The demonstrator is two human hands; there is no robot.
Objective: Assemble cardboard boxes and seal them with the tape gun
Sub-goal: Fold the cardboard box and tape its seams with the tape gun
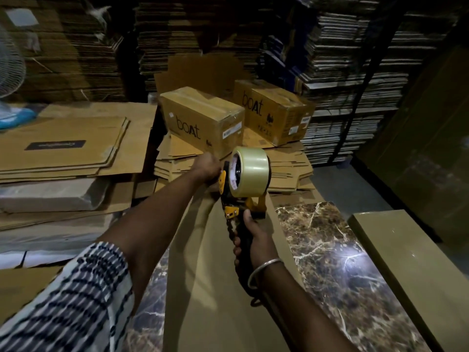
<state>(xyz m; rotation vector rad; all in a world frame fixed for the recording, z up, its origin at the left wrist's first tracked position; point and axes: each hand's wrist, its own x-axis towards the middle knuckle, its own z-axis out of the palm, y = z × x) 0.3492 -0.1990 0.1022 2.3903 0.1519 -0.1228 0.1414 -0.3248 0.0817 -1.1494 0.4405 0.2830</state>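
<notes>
A long brown cardboard box [210, 288] lies lengthwise in front of me on the marbled table [330, 250]. My right hand [253, 240] grips the black handle of a yellow tape gun [243, 189] loaded with a clear tape roll [250, 171]. The gun's front end is at the far end of the box. My left hand [206, 166] is curled at that far end, right beside the gun's head; what its fingers hold is hidden.
Two sealed "boat" boxes [203, 118] [275, 110] stand on a pile of flat cartons [289, 168] beyond the table. Flattened cartons [63, 153] are stacked at left, another flat carton [406, 262] lies at right. Tall cardboard stacks [355, 72] fill the back wall.
</notes>
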